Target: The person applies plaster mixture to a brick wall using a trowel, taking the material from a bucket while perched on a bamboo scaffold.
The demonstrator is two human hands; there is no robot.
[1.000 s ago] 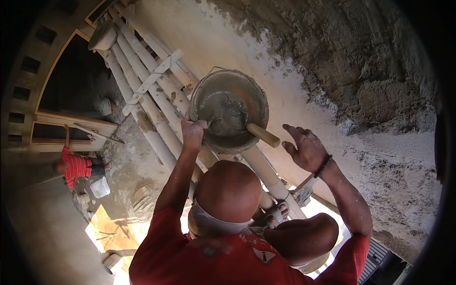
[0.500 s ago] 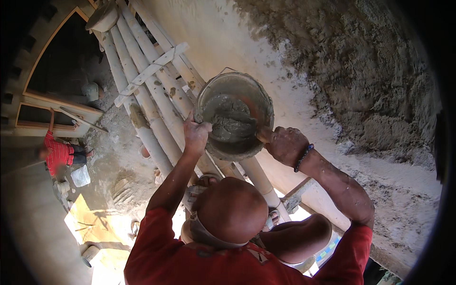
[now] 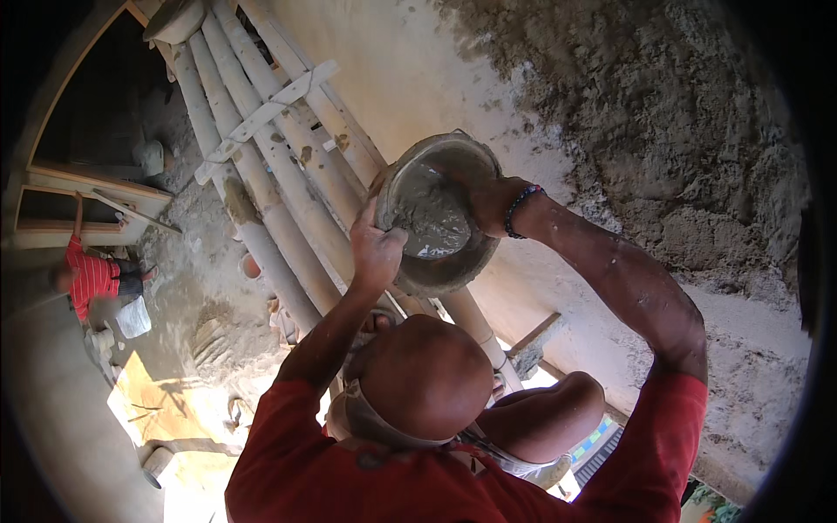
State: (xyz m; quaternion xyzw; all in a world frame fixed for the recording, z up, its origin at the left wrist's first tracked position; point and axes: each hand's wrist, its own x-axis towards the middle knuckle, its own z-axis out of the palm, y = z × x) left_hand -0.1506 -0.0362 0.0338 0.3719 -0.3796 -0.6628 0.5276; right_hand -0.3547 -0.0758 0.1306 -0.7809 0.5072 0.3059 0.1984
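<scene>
Bucket (image 3: 440, 284) between two hands, above the poles and close by the wall

Below and to the left of the bucket, several pale bamboo poles (image 3: 277, 272) run side by side, with narrow gaps between them, up to a round basin (image 3: 177, 23). A light crosspiece (image 3: 266, 122) is fastened across them, well apart from the bucket. The widest room lies that way, along the poles. Their outer edge ends on the left above the ground (image 3: 179, 301), where another person (image 3: 91, 281) in a striped red shirt stands with one arm raised toward a frame. On the right the wall (image 3: 397, 65) limits the space, smooth and pale in one part, coated with rough grey render (image 3: 663, 139) in another. The bare left knee (image 3: 425, 375) is just below the bucket in view, the right knee (image 3: 554, 414) farther right.

The bucket sits ahead of the knees, its mouth toward the camera and wet grey mortar (image 3: 427, 213) inside. Whether its base rests on the poles cannot be told. The left hand (image 3: 375, 248) grips the rim on the left side, thumb toward the mouth. The right hand (image 3: 497, 205), a beaded bracelet (image 3: 521, 210) at its wrist, reaches over the opposite rim into the bucket; its fingers are hidden, so I cannot tell whether they are closed on anything.
</scene>
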